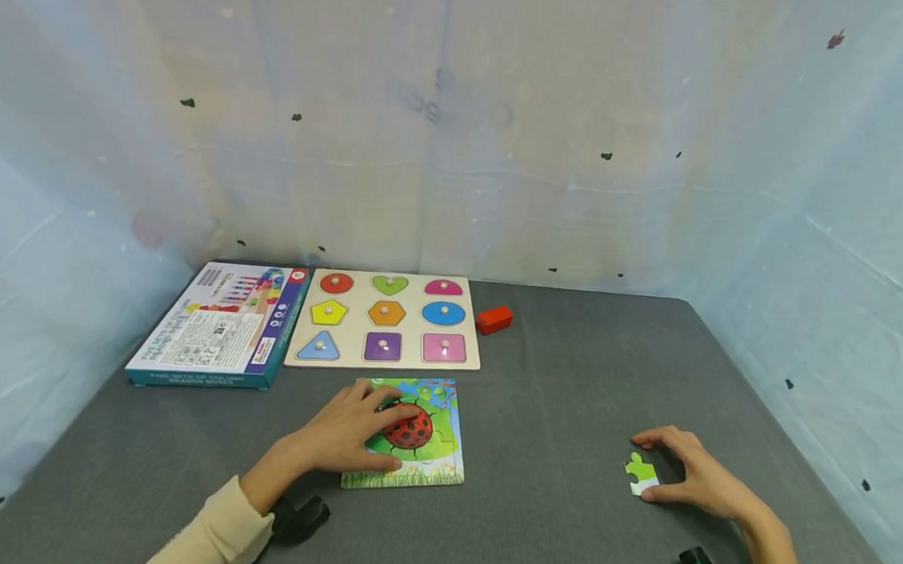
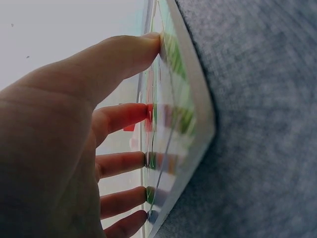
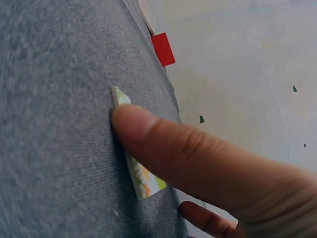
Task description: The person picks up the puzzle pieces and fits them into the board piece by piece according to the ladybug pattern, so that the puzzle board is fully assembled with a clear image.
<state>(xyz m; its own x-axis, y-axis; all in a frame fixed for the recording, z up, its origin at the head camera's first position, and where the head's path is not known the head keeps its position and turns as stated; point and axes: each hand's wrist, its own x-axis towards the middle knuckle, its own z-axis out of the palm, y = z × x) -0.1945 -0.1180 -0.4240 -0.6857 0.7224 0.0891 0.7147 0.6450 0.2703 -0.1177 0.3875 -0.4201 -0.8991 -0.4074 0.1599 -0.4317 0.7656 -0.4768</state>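
A ladybug jigsaw puzzle (image 1: 444,436) lies flat on the grey table, its picture red, green and blue. On it rests my left hand (image 1: 345,433), fingers spread and fingertips touching the surface, as the left wrist view also shows. Part of the picture is hidden beneath that hand. Far to the right, a loose green-and-white jigsaw piece (image 1: 641,469) lies on the cloth. My right hand (image 1: 693,475) curves around it, with the thumb (image 3: 148,131) at its edge. The index finger appears apart from the piece in the head view.
Behind the puzzle is a wooden shape board (image 1: 356,341) with knobbed coloured shapes. A flat toy box (image 1: 206,324) lies to its left. A red block (image 1: 493,319) sits by the board's right side. Pale sheeting (image 1: 447,149) rises behind the table.
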